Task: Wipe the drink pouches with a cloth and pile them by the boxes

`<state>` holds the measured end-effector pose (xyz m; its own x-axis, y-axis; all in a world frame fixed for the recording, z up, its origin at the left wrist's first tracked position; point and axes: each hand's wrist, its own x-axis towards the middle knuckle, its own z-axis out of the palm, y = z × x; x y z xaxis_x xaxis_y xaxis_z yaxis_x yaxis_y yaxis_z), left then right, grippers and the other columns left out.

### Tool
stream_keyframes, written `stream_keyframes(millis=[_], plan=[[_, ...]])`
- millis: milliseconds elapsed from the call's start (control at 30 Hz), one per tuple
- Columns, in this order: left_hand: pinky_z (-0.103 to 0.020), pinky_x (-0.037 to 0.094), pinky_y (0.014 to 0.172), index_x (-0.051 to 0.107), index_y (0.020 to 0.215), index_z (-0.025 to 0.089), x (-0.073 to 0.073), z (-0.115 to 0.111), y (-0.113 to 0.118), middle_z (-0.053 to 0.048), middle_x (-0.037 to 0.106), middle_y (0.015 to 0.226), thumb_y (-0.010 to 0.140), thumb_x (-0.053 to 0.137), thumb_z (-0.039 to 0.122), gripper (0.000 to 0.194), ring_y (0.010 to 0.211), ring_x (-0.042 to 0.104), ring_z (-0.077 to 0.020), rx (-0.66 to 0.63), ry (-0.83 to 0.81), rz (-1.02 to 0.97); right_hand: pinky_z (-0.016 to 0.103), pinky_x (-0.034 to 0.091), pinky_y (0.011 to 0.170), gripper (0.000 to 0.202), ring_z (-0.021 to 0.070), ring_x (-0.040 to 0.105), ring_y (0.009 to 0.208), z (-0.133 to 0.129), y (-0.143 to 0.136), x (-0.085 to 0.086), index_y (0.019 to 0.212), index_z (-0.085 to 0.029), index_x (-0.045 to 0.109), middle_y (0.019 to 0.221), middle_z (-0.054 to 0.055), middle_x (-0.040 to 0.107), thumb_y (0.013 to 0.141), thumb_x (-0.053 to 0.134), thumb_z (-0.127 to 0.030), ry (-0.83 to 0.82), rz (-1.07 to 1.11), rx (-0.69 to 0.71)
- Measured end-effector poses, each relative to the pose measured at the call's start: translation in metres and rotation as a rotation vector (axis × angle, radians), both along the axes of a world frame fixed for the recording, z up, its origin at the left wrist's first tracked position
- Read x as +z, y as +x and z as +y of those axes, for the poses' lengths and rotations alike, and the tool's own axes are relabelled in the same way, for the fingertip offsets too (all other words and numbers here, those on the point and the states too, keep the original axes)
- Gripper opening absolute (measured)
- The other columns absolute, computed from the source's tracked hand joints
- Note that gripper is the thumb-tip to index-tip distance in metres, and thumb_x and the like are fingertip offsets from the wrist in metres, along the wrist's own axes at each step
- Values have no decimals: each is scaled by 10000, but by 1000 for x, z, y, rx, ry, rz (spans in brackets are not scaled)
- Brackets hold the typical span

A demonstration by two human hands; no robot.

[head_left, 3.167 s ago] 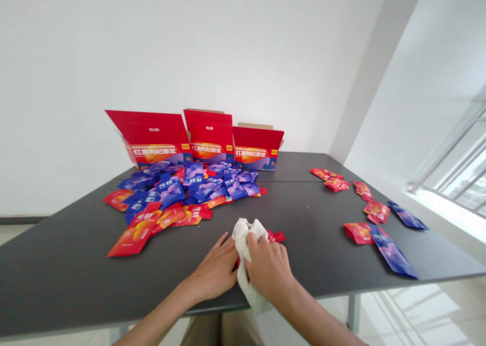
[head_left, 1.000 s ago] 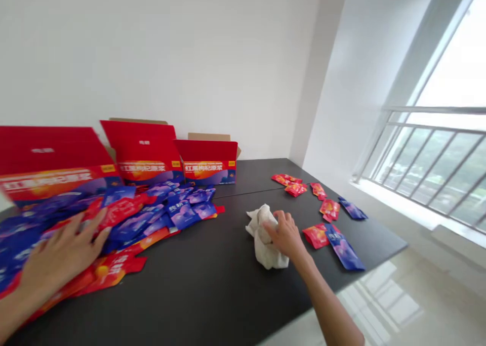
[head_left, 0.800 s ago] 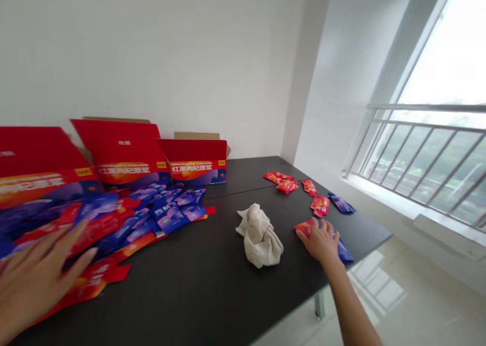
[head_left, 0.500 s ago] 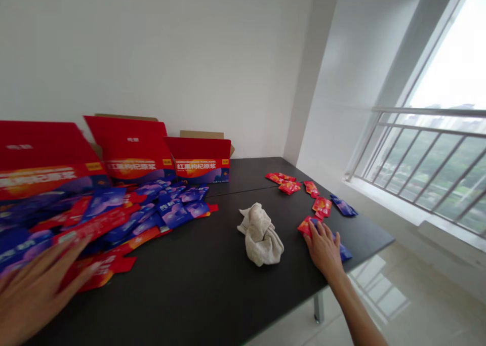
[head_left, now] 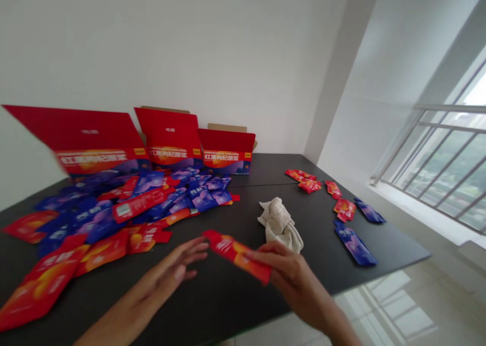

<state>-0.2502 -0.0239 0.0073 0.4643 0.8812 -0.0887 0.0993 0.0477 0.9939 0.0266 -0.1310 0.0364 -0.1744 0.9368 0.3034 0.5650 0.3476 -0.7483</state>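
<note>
Pinched between thumb and fingers of my right hand (head_left: 290,270) is a red-orange pouch (head_left: 235,255), held above the near part of the black table (head_left: 228,305). My left hand (head_left: 182,265) is beside the pouch's far left end, fingers apart and holding nothing. Whether its fingertips touch the pouch I cannot tell. To the left lies a heap of blue pouches (head_left: 93,219) mixed with red-orange pouches (head_left: 110,250). A crumpled grey-white cloth (head_left: 281,224) rests just behind my right hand.
Three open red cartons (head_left: 102,156) with printed fronts stand along the wall behind the heap. Several red pouches (head_left: 309,185) and two blue pouches (head_left: 356,243) lie along the table's right side. Beyond that edge are a window and metal railing (head_left: 448,128).
My right hand has lifted a red pouch from the table's right side and brought it to the middle. My left hand has left the heap and moved right towards it. The view has shifted left.
</note>
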Motion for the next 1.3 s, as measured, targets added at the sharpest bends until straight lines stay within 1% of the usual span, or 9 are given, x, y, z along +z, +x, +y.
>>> stream_keyframes(millis=[100, 333, 600, 733, 833, 933, 1100, 1200, 1300], plan=[[-409, 479, 948, 485, 1285, 319, 10, -21, 13, -34, 571, 1259, 739, 612, 561, 610, 1141, 542, -289, -159, -246, -74, 236, 409, 878, 382, 113, 506, 1019, -3, -39, 0, 1212, -360, 559, 1164, 12, 487, 890, 451, -184, -20, 23, 174], [-319, 519, 888, 594, 1150, 217, -2, -19, 5, -45, 679, 1061, 672, 754, 305, 512, 1032, 614, -254, 13, -439, -227, 254, 405, 902, 282, 126, 500, 1049, 7, -44, -1, 1069, -351, 655, 1187, 6, 481, 847, 555, -210, -71, 77, 207], [-246, 543, 735, 654, 923, 186, -2, -20, 4, -29, 704, 905, 598, 799, 312, 378, 849, 663, -197, 175, -379, -203, 278, 434, 875, 97, 163, 527, 1051, 23, -33, -4, 852, -234, 704, 1175, 35, 522, 783, 638, -216, -116, 310, 244], [-230, 513, 686, 654, 838, 160, 2, -15, 4, -37, 698, 817, 677, 718, 407, 302, 777, 650, -177, 94, -234, -60, 289, 429, 882, 105, 166, 531, 1053, 31, -23, -3, 849, -232, 701, 1168, 32, 534, 777, 634, -196, -162, 284, 296], [-190, 443, 555, 605, 698, 154, -8, -8, 5, 3, 642, 619, 751, 611, 485, 335, 547, 574, -112, -78, -53, 106, 279, 436, 859, 107, 158, 541, 1032, 38, -14, -4, 836, -226, 693, 1163, 27, 540, 795, 598, -199, -177, 241, 308], [-179, 352, 467, 514, 617, 164, -23, -3, 8, 41, 545, 467, 801, 508, 535, 414, 412, 477, -87, -148, 127, 321, 291, 414, 883, 156, 157, 530, 1041, 48, -1, -16, 821, -227, 681, 1137, 27, 547, 830, 526, -206, -90, 83, 130], [-187, 355, 508, 490, 664, 187, -38, -6, 15, 35, 586, 530, 876, 374, 496, 392, 477, 557, -114, -26, 393, 651, 427, 301, 989, 359, 252, 404, 1172, 64, 25, -50, 1146, -256, 571, 1237, 74, 466, 792, 538, -302, 133, -337, -588], [-201, 366, 574, 552, 763, 207, -38, -10, 20, 9, 652, 667, 889, 372, 451, 328, 650, 625, -148, -5, 528, 856, 424, 363, 917, 606, 274, 459, 1080, 74, 37, -63, 1296, -256, 437, 1193, 97, 477, 724, 599, -372, 47, -441, -706], [-239, 400, 645, 599, 903, 253, -38, -13, 26, -14, 691, 858, 907, 350, 424, 303, 818, 646, -196, -8, 588, 1009, 392, 409, 842, 609, 265, 516, 977, 82, 38, -62, 1295, -205, 411, 1076, 109, 521, 715, 574, -295, -27, -387, -822]])
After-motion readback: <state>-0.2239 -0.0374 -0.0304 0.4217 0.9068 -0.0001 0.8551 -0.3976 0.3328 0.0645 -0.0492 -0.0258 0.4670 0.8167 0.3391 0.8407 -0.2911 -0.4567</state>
